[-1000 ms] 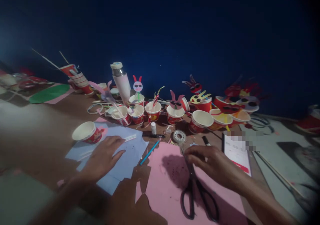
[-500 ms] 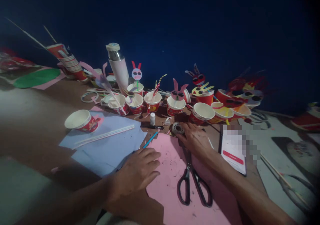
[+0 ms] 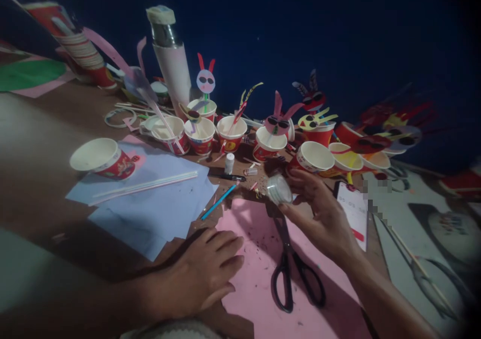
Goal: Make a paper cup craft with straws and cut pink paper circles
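My right hand (image 3: 319, 213) has its thumb and fingers around a roll of clear tape (image 3: 279, 189), held tilted just above the table. My left hand (image 3: 203, 274) lies palm down, fingers outstretched and empty, at the left edge of a pink paper sheet (image 3: 263, 284). Black-handled scissors (image 3: 287, 259) rest on that sheet between the hands, with dark crumbs around them. Beyond the left hand are a blue pencil (image 3: 220, 201) and a black pen (image 3: 227, 176). A small white bottle (image 3: 229, 163) stands behind the pen.
Paper cups with animal-face sticks, one a pink rabbit (image 3: 277, 123), line the back. At left, a cup (image 3: 103, 159) and straws (image 3: 146, 187) lie on blue paper (image 3: 143, 223). A flask (image 3: 171, 63) stands behind; a phone (image 3: 355, 213) lies right.
My right hand has lifted the tape roll off the table and turned it, fingers now wrapped around it. My left hand stays nearly in place. The camera view has shifted slightly.
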Motion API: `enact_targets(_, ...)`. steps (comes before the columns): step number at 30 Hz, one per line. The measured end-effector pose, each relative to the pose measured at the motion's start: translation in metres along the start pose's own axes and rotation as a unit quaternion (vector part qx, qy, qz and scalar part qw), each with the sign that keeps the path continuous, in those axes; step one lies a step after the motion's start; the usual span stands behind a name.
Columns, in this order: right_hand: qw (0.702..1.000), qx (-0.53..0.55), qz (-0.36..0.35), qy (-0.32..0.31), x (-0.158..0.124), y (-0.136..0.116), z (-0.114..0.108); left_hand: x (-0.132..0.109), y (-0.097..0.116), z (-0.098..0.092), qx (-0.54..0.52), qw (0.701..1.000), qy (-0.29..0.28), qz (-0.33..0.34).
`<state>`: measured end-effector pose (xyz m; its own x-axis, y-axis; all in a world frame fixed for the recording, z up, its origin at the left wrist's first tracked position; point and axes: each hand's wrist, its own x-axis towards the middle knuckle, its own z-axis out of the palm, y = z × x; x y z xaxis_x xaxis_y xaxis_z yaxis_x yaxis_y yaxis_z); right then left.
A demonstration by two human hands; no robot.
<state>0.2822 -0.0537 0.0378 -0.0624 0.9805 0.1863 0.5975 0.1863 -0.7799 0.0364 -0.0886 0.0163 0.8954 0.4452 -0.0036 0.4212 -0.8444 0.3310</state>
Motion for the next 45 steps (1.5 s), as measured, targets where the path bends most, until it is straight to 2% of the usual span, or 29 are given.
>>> enact_targets(3, 0.999, 0.040, -0.001, -0.028, -0.003, -0.003, 0.008, -0.001, 0.000, 0.002, -0.013, 1.000, 0.014, 0.005)
enact_targets(12, 0.980, -0.091, -0.060, -0.164, -0.012, -0.003, 0.034, -0.002, 0.002, 0.012, -0.046, 0.998, 0.016, -0.026)
enact_targets(18, 0.975, -0.157, -0.083, -0.136, -0.014, 0.008, 0.052, 0.001, -0.001, 0.010, -0.074, 0.997, 0.020, -0.020)
enact_targets(24, 0.962, -0.216, -0.095, -0.138, -0.013, 0.007, 0.057, 0.000, -0.003, 0.008, -0.094, 0.996, 0.002, -0.010)
enact_targets(29, 0.961, -0.216, -0.100, -0.138, -0.012, 0.006, 0.058, 0.002, -0.006, 0.006, -0.128, 0.992, 0.007, -0.016)
enact_targets(35, 0.962, -0.213, -0.109, -0.132, -0.015, 0.007, 0.058, 0.007, -0.010, 0.004, -0.138, 0.986, 0.074, -0.053)
enact_targets(42, 0.964, -0.205, -0.108, -0.133, -0.014, 0.006, 0.060, 0.017, -0.013, 0.009, -0.107, 0.990, 0.053, -0.076)
enact_targets(45, 0.966, -0.179, -0.091, -0.165, -0.011, 0.007, 0.049, 0.016, -0.013, 0.009, -0.076, 0.993, 0.039, -0.077)
